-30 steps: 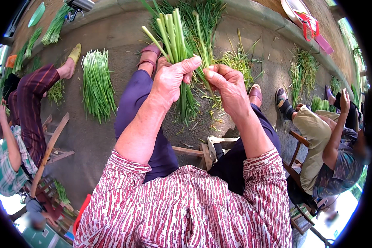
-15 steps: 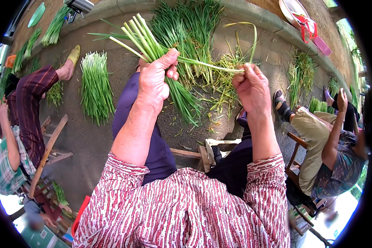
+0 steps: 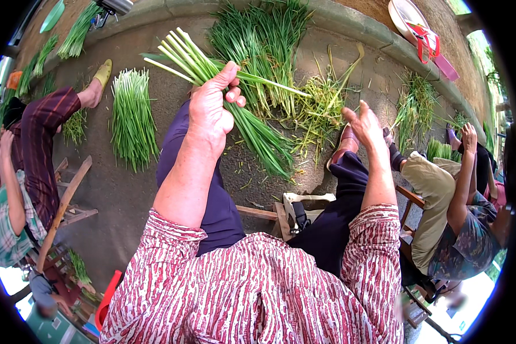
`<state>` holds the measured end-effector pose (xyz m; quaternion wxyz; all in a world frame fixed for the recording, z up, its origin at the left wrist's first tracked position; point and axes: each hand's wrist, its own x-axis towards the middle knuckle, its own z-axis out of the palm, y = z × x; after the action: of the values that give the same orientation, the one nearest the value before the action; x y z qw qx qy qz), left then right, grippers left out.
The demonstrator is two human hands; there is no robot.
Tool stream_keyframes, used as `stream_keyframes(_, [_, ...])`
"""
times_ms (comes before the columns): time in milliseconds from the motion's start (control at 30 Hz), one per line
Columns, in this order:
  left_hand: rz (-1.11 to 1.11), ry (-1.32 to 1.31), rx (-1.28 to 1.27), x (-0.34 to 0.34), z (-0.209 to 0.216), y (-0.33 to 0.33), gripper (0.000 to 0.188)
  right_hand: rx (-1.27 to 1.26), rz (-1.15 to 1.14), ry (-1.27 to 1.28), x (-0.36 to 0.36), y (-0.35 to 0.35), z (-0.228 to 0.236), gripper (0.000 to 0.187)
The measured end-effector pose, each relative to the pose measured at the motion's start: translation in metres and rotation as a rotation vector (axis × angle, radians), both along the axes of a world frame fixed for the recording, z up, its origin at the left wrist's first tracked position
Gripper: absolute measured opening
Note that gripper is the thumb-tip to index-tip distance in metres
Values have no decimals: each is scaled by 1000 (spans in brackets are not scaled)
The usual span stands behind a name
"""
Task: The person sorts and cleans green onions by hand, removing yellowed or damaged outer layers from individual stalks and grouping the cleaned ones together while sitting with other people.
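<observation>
My left hand [image 3: 213, 106] is wrapped round a bunch of garlic chives [image 3: 259, 137], pale stem ends up and green leaves hanging toward the ground. One stalk sticks out sideways from the bunch, toward the right. My right hand [image 3: 366, 123] is apart from the bunch, its thumb and forefinger spread and nothing in them. A yellowed leaf [image 3: 352, 64] shows just beyond it, above a heap of yellowish trimmings [image 3: 319, 106]. Farther off lies a large pile of untrimmed green chives [image 3: 258, 46]. To the left, a neat bundle of chives [image 3: 133, 117] rests on the ground.
A concrete curb [image 3: 350, 26] curves along the far side. Co-workers sit at left and right, near a wooden stool [image 3: 66, 203]. Another heap of trimmings [image 3: 415, 109] lies at the right. A pale basin [image 3: 404, 17] with red straps stands beyond the curb.
My right hand has let go of the yellowed leaf and drawn back toward me and to the right, fingers spreading. The left hand keeps its hold on the bunch, nearly in place.
</observation>
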<state>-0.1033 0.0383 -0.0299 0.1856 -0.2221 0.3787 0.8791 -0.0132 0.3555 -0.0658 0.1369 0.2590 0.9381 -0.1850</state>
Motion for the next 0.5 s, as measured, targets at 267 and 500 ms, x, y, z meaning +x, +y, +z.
stream_keyframes(267, [-78, -92, 90, 12, -5, 18, 17, -1052, 149, 494, -16, -120, 31, 57])
stream_keyframes(500, [-74, -125, 78, 14, -3, 21, 17, -1108, 15, 469, -14, -125, 41, 14])
